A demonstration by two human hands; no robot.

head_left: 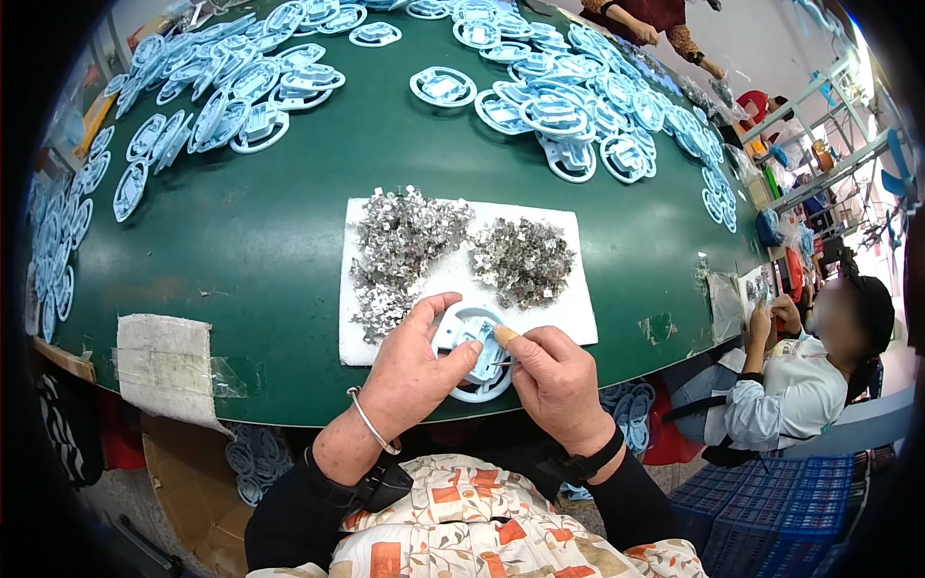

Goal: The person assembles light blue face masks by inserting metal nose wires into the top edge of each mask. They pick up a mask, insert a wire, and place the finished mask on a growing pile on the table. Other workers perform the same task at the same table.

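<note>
A light blue oval plastic part with a moulded centre is held over the near edge of the white foam board. My left hand grips its left side, thumb on the inside and fingers behind the rim. On its right side my right hand is closed, with the thumb, wrapped in a tan covering, pressed onto the moulded centre. A thin metallic sliver shows by the right fingers; its kind is too small to tell. Small metal clips lie on the board in a larger left pile and a smaller right pile.
Heaps of similar blue parts cover the far and left sides of the green table. A whitish cloth pad is taped at the near left edge. A seated co-worker works at the right; another person stands across the table.
</note>
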